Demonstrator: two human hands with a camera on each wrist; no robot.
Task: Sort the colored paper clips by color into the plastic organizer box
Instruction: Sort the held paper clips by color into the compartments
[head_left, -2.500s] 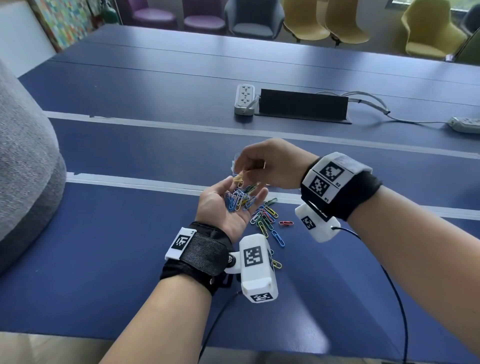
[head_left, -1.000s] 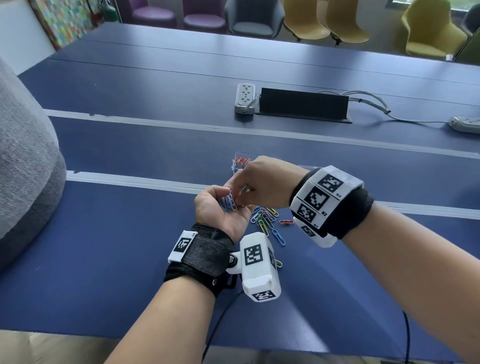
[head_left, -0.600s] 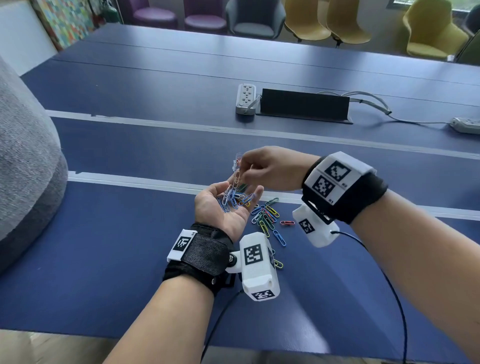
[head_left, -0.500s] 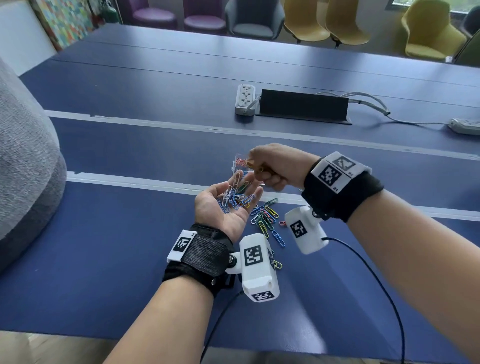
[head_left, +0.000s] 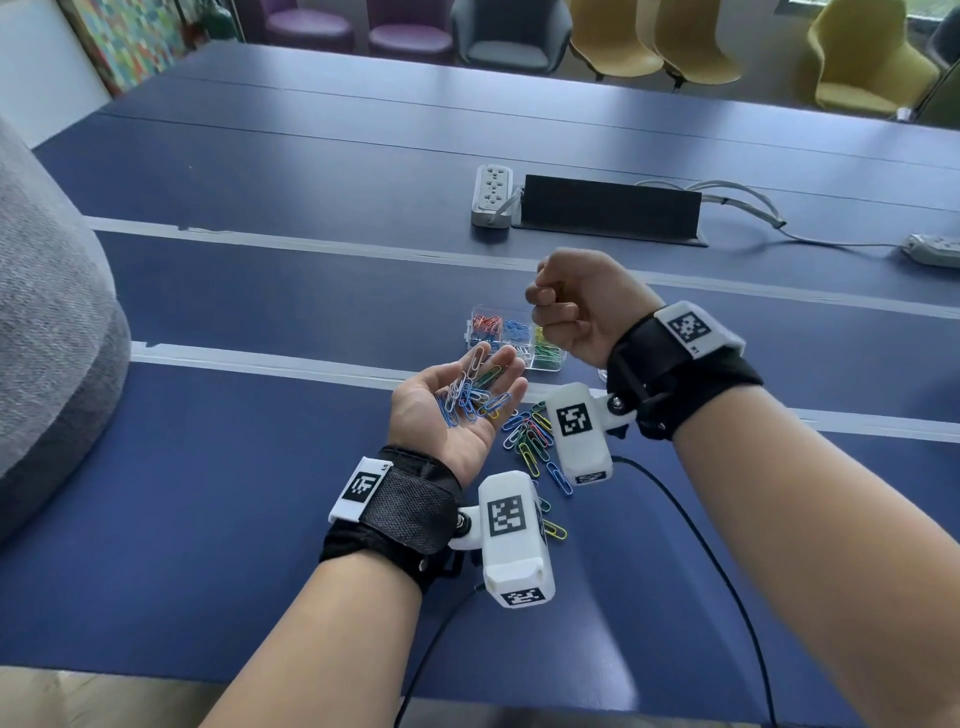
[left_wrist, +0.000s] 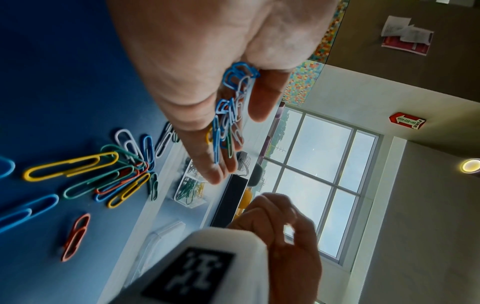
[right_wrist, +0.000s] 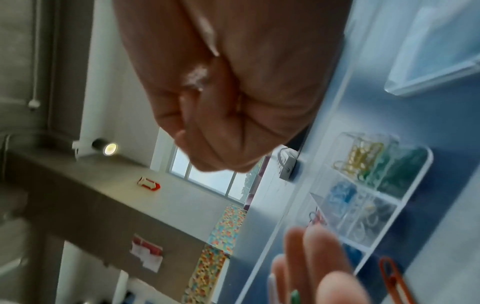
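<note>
From the head camera I see my left hand (head_left: 457, 410) lying palm up above the blue table (head_left: 218, 467), fingers relaxed and straight, cradling a small heap of paper clips (head_left: 475, 389), mostly blue and white with some green and yellow. My right hand (head_left: 582, 306) hangs higher and further out, over the clear organizer box (head_left: 511, 338), with its fingers curled into a loose fist; I cannot tell from here whether anything is pinched inside. The box sits on the table just beyond my left fingertips, with red, blue, green and yellow clips showing in separate compartments. A loose pile of clips (head_left: 532, 441) lies on the table between my two wrists. Further back are a white power strip (head_left: 491, 195) and a black cable hatch (head_left: 610, 213).

The left wrist camera looks along my open palm (left_wrist: 207, 72): the held clips (left_wrist: 231, 115) rest along the fingers. Below them the loose pile (left_wrist: 111, 172) is spread on the table, with a single orange clip (left_wrist: 76, 236) lying apart. The box (left_wrist: 189, 191) shows beyond the fingertips, and my right hand (left_wrist: 283, 230) is curled beside it.

The right wrist camera is blurred. My right fist (right_wrist: 233, 92) fills the upper frame, fingers folded in, with no clip visible in it. The box (right_wrist: 369, 193) lies below, yellow and green clips in adjoining cells, blue next to them. A clear lid (right_wrist: 436, 47) lies on the table near it.
</note>
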